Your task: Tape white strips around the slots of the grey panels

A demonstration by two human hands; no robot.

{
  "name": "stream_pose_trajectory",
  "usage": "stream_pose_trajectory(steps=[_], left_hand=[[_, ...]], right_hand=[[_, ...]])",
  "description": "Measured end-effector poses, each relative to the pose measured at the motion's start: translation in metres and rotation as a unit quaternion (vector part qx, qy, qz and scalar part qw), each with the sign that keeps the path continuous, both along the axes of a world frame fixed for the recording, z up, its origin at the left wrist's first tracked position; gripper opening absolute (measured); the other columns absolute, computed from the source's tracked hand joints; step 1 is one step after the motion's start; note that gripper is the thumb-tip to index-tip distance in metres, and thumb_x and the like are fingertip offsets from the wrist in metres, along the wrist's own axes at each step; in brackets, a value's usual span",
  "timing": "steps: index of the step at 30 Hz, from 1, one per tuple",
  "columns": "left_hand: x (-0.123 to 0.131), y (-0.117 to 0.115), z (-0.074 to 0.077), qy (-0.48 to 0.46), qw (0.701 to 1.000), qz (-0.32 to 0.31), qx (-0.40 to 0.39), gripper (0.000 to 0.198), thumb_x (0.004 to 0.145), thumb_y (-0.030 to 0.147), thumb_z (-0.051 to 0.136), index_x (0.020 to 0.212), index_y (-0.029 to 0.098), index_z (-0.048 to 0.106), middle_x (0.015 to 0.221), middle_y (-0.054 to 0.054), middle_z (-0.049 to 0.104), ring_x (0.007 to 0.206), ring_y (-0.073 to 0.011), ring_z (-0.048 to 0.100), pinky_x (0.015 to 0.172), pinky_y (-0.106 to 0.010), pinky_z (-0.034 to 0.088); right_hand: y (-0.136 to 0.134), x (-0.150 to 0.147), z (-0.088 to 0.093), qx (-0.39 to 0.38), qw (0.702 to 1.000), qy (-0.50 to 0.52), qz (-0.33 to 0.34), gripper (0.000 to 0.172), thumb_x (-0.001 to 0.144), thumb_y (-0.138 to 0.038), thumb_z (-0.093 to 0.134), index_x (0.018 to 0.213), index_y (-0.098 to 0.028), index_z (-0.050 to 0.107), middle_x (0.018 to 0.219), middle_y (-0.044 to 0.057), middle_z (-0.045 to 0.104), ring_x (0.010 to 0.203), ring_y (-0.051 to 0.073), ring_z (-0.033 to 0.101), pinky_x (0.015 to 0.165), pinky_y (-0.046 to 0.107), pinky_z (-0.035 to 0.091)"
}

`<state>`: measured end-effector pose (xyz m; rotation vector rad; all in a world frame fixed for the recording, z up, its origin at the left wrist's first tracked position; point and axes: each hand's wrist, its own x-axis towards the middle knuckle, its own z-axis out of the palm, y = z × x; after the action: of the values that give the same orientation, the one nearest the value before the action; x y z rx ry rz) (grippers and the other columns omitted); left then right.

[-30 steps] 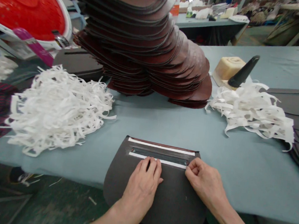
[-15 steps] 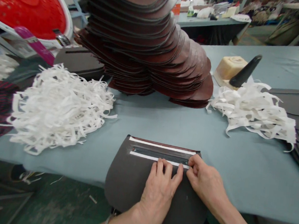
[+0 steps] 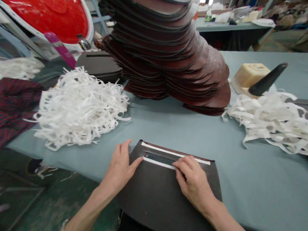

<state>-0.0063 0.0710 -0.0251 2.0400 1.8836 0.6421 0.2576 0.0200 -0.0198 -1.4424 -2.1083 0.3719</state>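
Note:
A dark grey rounded panel (image 3: 158,200) lies across the table's front edge and overhangs it. Near its far edge is a narrow slot (image 3: 160,159), with an upper white strip (image 3: 164,150) and a lower white strip (image 3: 158,162) along its two sides. At the panel's left side, my left hand (image 3: 119,169) is open, its thumb touching the lower strip's left end and its fingers stretched out. My right hand (image 3: 192,180) is closed, fingertips together at the lower strip around mid-length. It hides the strip's right part, and whatever is between the fingers is hidden.
Behind the panel rises a tall stack of dark brown pieces (image 3: 173,58). White strips lie heaped at left (image 3: 80,111) and right (image 3: 277,121). A cream block (image 3: 250,74) with a black handle stands back right. Striped cloth (image 3: 8,107) hangs at the left edge.
My left hand has moved from the strip's middle to its left end and spread open. My right hand has slid left from the strip's right end. The camera view has shifted left.

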Motion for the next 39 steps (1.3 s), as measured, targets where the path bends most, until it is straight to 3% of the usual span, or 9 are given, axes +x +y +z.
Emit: stream_pose_trajectory(steps=[3,6,8,12,15,17,22,32,39], left_hand=[[0.001,0.001,0.003,-0.113,0.987,-0.016,-0.113,0.064,0.078,0.042,0.062,0.132,0.019,0.038,0.113,-0.011,0.058,0.105,-0.0291,0.059,0.092,-0.05,0.047],[0.004,0.004,0.02,-0.269,0.938,-0.022,-0.218,0.061,0.078,0.043,0.063,0.129,0.021,0.038,0.107,-0.009,0.065,0.092,-0.0258,0.066,0.078,-0.042,0.054],[0.004,0.012,0.033,-0.309,0.923,-0.01,-0.231,0.064,0.075,0.044,0.066,0.128,0.022,0.038,0.103,-0.008,0.068,0.083,-0.0247,0.068,0.068,-0.037,0.055],[-0.002,0.04,0.043,-0.253,0.954,-0.022,-0.162,0.057,0.075,0.04,0.067,0.123,0.022,0.042,0.091,-0.003,0.068,0.077,-0.0224,0.066,0.069,-0.037,0.052],[-0.003,0.049,0.03,-0.131,0.99,-0.041,-0.017,0.046,0.076,0.031,0.066,0.117,0.02,0.048,0.096,-0.004,0.063,0.091,-0.0224,0.061,0.087,-0.042,0.046],[0.001,0.044,0.016,-0.085,0.992,-0.081,0.036,0.042,0.076,0.027,0.067,0.114,0.02,0.05,0.105,-0.006,0.058,0.1,-0.0226,0.055,0.092,-0.042,0.043],[0.016,0.021,-0.007,-0.071,0.991,-0.101,0.043,0.029,0.082,0.023,0.062,0.108,0.021,0.05,0.107,-0.006,0.055,0.102,-0.0221,0.051,0.091,-0.041,0.042],[0.015,0.019,-0.007,-0.084,0.989,-0.107,0.06,0.028,0.081,0.02,0.062,0.107,0.02,0.051,0.106,-0.006,0.056,0.1,-0.0227,0.051,0.088,-0.041,0.044],[0.02,0.016,-0.006,-0.018,0.973,-0.214,0.083,0.037,0.092,0.015,0.043,0.128,0.022,0.045,0.123,-0.007,0.055,0.117,-0.0206,0.047,0.102,-0.041,0.039]], right_hand=[[0.006,-0.011,-0.006,0.011,0.999,-0.01,0.032,0.018,0.092,-0.017,0.043,0.097,-0.016,0.061,0.093,0.008,0.059,0.09,0.02,0.05,0.08,0.036,0.041],[0.005,-0.007,-0.006,0.006,1.0,0.006,0.023,0.017,0.092,-0.019,0.045,0.102,-0.014,0.058,0.095,0.009,0.058,0.092,0.021,0.048,0.081,0.038,0.041],[0.004,-0.002,-0.005,0.006,1.0,0.011,0.01,0.017,0.092,-0.022,0.047,0.104,-0.014,0.057,0.093,0.009,0.058,0.09,0.021,0.048,0.081,0.038,0.041],[0.001,0.006,-0.005,0.007,1.0,0.011,-0.015,0.014,0.093,-0.025,0.046,0.096,-0.015,0.056,0.085,0.006,0.056,0.084,0.019,0.049,0.078,0.035,0.041],[-0.003,0.009,-0.01,0.032,0.999,-0.012,-0.026,0.012,0.093,-0.023,0.047,0.09,-0.017,0.056,0.083,0.005,0.055,0.08,0.018,0.05,0.074,0.033,0.04],[-0.002,0.007,-0.016,0.066,0.996,-0.034,-0.043,0.011,0.092,-0.024,0.049,0.09,-0.017,0.057,0.082,0.005,0.055,0.078,0.018,0.05,0.073,0.032,0.039],[0.016,-0.016,-0.024,0.103,0.987,-0.094,-0.084,0.014,0.092,-0.026,0.049,0.084,-0.018,0.059,0.078,0.004,0.055,0.076,0.02,0.05,0.072,0.035,0.037],[0.068,-0.09,-0.018,0.034,0.993,-0.101,-0.054,0.016,0.088,-0.011,0.049,0.09,-0.016,0.064,0.087,0.007,0.057,0.086,0.022,0.049,0.076,0.034,0.04],[0.066,-0.105,-0.019,0.124,0.971,-0.202,-0.024,0.018,0.083,-0.007,0.052,0.096,-0.01,0.065,0.087,0.01,0.058,0.082,0.023,0.048,0.07,0.037,0.043]])
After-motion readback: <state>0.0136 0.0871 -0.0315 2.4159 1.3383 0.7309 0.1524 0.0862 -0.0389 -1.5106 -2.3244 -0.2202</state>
